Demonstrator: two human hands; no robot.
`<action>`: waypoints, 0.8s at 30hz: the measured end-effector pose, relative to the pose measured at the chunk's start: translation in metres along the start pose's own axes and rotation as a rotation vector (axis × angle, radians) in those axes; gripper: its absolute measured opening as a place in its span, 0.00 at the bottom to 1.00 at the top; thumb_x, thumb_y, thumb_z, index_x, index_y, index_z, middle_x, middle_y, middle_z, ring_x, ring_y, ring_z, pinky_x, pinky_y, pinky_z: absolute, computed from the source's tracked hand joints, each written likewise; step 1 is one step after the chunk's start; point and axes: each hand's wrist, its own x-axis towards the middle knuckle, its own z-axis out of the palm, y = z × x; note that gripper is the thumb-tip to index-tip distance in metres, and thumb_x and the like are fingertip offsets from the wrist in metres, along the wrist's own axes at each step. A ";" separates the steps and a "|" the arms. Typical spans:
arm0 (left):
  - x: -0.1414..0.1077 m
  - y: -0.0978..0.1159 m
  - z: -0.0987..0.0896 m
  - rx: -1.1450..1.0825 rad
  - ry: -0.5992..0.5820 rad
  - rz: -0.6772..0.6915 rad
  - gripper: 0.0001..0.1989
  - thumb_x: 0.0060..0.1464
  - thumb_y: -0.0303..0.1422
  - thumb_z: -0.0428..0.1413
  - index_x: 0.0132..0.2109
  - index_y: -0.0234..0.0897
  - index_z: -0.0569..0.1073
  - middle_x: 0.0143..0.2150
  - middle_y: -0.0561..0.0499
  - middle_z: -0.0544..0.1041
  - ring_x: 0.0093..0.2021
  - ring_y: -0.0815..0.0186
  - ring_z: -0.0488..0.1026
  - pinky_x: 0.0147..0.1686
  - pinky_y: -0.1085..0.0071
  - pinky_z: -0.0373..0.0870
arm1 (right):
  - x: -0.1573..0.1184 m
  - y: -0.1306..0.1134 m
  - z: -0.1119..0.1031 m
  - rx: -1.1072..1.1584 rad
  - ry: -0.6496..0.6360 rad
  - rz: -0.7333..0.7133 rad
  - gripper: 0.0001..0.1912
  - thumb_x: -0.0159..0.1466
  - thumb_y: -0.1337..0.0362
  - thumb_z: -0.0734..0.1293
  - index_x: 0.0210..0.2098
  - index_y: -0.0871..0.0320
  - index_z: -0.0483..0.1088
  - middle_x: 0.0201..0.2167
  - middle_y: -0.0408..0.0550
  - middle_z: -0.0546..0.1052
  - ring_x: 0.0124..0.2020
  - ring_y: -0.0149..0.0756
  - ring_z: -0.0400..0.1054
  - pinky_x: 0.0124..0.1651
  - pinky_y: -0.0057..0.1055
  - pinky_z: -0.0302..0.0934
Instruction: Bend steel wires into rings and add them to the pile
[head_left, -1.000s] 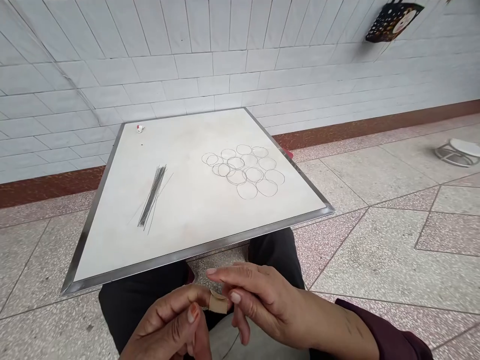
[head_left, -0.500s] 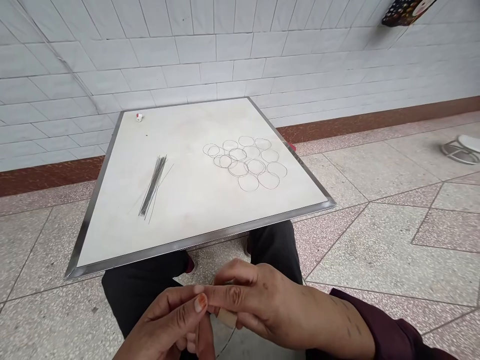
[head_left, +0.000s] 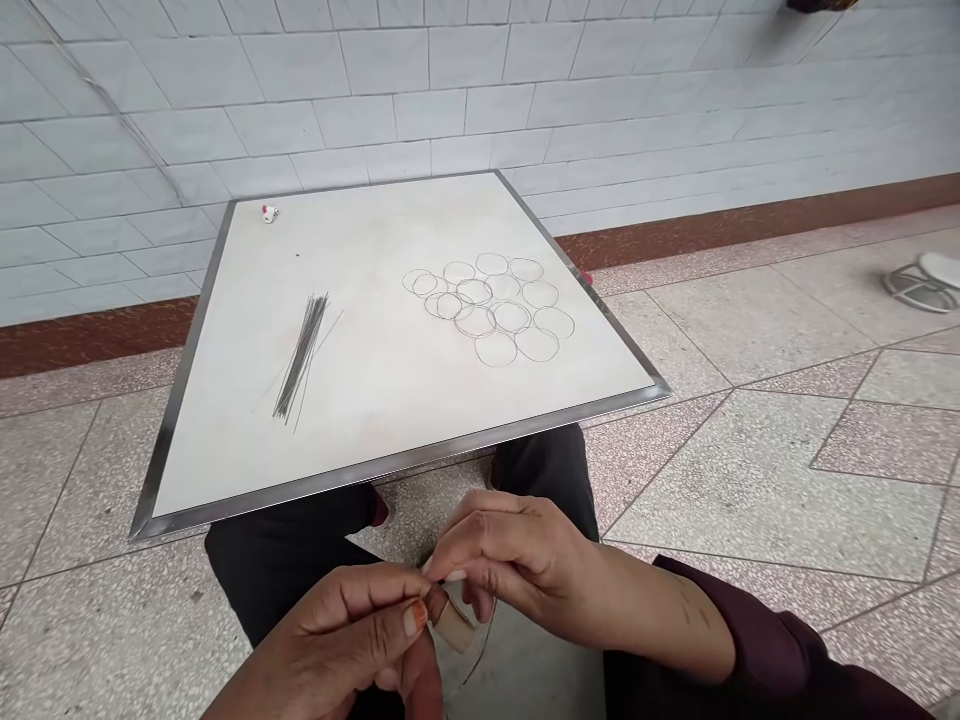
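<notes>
Close together below the table's front edge, both hands pinch at a thin dark wire (head_left: 478, 655) that hangs below the fingers. My left hand (head_left: 367, 625) has thumb and forefinger pressed together at its end. My right hand (head_left: 506, 555) is closed just to the right, fingertips meeting the left ones. A tan band (head_left: 454, 626), perhaps tape around a finger, shows between the hands. On the white table (head_left: 375, 380) lie a bundle of straight dark wires (head_left: 301, 357) at the left and several thin wire rings (head_left: 511, 317), some overlapping, at the right.
A small white and red object (head_left: 270, 213) sits at the table's far left corner. Metal edging (head_left: 420, 456) runs along the table's front, above my knees. A tiled wall (head_left: 390, 120) stands behind. A round stool (head_left: 926, 283) is on the floor at the far right.
My right hand has turned, with its forefinger now bent, and more of the tan band and wire shows. The table appears slightly higher in view.
</notes>
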 end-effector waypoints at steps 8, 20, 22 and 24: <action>0.008 -0.007 -0.007 -0.038 -0.103 -0.017 0.14 0.59 0.42 0.56 0.38 0.34 0.78 0.24 0.45 0.80 0.24 0.61 0.75 0.27 0.68 0.69 | 0.002 -0.001 -0.003 -0.009 -0.077 -0.006 0.14 0.72 0.67 0.58 0.53 0.59 0.71 0.43 0.50 0.69 0.28 0.22 0.65 0.33 0.21 0.68; 0.015 -0.017 -0.003 -0.157 -0.110 -0.050 0.11 0.58 0.37 0.57 0.36 0.34 0.79 0.24 0.45 0.80 0.24 0.63 0.76 0.25 0.71 0.70 | 0.002 0.004 -0.008 -0.153 -0.191 -0.024 0.10 0.73 0.65 0.58 0.49 0.59 0.69 0.41 0.46 0.69 0.26 0.21 0.60 0.33 0.19 0.64; 0.016 -0.017 -0.003 -0.177 -0.104 -0.043 0.10 0.58 0.37 0.58 0.36 0.35 0.79 0.23 0.46 0.80 0.24 0.63 0.76 0.24 0.71 0.71 | 0.002 0.003 -0.008 -0.189 -0.191 -0.027 0.10 0.73 0.65 0.58 0.49 0.60 0.68 0.41 0.47 0.69 0.26 0.21 0.60 0.33 0.19 0.63; 0.017 -0.018 -0.002 -0.187 -0.099 -0.032 0.10 0.58 0.36 0.58 0.35 0.34 0.79 0.22 0.46 0.79 0.24 0.63 0.76 0.23 0.71 0.70 | 0.003 0.003 -0.007 -0.193 -0.182 -0.028 0.10 0.73 0.66 0.58 0.49 0.60 0.68 0.42 0.47 0.69 0.26 0.21 0.60 0.33 0.19 0.64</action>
